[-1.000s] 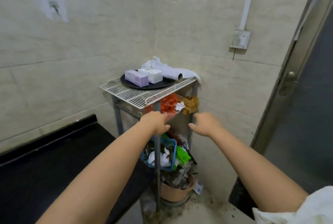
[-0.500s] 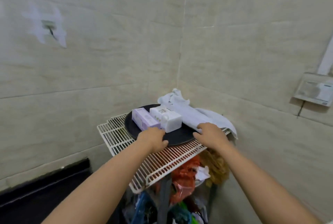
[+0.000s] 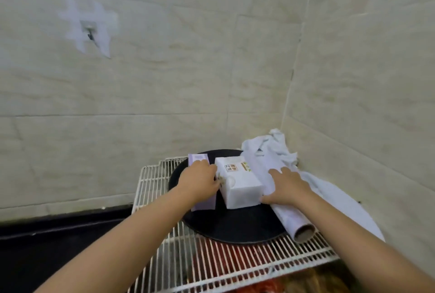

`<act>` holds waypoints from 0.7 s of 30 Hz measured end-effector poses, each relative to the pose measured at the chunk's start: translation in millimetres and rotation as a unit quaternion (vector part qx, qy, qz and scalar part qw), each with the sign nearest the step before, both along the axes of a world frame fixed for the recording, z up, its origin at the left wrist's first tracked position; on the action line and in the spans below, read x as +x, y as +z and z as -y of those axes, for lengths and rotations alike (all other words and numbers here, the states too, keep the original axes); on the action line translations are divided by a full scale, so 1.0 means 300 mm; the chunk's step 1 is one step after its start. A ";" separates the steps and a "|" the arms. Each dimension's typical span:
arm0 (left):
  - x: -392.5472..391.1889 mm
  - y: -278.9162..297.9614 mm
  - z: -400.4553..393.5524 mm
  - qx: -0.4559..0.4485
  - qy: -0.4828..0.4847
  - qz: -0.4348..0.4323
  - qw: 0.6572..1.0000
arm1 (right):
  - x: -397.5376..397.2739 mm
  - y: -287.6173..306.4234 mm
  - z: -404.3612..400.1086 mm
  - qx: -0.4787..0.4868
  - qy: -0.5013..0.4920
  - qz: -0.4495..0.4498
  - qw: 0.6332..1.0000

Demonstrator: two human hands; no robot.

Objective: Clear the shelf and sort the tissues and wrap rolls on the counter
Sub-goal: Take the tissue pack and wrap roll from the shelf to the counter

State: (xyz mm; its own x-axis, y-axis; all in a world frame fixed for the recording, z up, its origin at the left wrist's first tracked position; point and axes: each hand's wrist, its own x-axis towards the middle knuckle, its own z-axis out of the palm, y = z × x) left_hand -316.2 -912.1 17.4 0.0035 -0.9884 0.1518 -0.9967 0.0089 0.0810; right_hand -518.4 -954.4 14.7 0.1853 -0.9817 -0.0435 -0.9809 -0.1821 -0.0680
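While both hands are reaching onto the wire shelf [image 3: 155, 182], the left hand [image 3: 197, 180] is gripping the purple tissue pack [image 3: 199, 159]; the right hand [image 3: 286, 186] is lying spread on the wrap roll [image 3: 292, 216], its long axis running away from the person, thumb touching the white tissue pack [image 3: 239, 183] between them.

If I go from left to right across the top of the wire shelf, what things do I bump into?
Purple tissue pack → left hand → white tissue pack → right hand → white cloth
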 end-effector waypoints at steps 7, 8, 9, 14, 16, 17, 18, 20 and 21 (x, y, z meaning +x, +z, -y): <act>-0.140 0.027 0.096 0.050 -0.011 0.010 0.999 | -0.030 -0.014 0.010 0.033 -0.041 0.030 0.998; -0.160 0.024 0.110 0.056 -0.009 0.012 0.998 | -0.031 -0.009 0.007 0.030 -0.041 0.035 0.998; -0.175 0.020 0.122 0.060 -0.005 0.012 0.998 | -0.031 -0.004 0.003 0.033 -0.039 0.039 0.998; -0.226 0.018 0.179 0.082 0.039 -0.023 0.996 | -0.022 0.003 0.002 0.026 -0.050 0.018 0.998; -0.243 0.020 0.199 0.100 0.057 -0.051 0.992 | -0.026 0.005 0.007 0.034 -0.045 0.020 0.998; -0.249 0.022 0.208 0.113 0.065 -0.058 0.990 | -0.030 0.003 0.011 0.043 -0.045 0.019 0.998; -0.253 0.023 0.217 0.127 0.075 -0.061 0.987 | -0.034 0.001 0.009 0.050 -0.045 0.015 0.998; -0.260 0.025 0.236 0.155 0.089 -0.065 0.982 | -0.048 -0.014 0.011 0.060 -0.051 -0.002 0.997; -0.264 0.023 0.244 0.171 0.096 -0.070 0.978 | -0.056 -0.022 0.012 0.061 -0.053 -0.001 0.997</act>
State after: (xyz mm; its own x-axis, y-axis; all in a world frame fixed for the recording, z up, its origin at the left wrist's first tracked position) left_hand -395.3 -985.3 24.2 0.1914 -0.9605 -0.2022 -0.9561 -0.2290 0.1829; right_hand -535.2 -958.1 8.1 0.0815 -0.9832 -0.1632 -0.9943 -0.0690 -0.0809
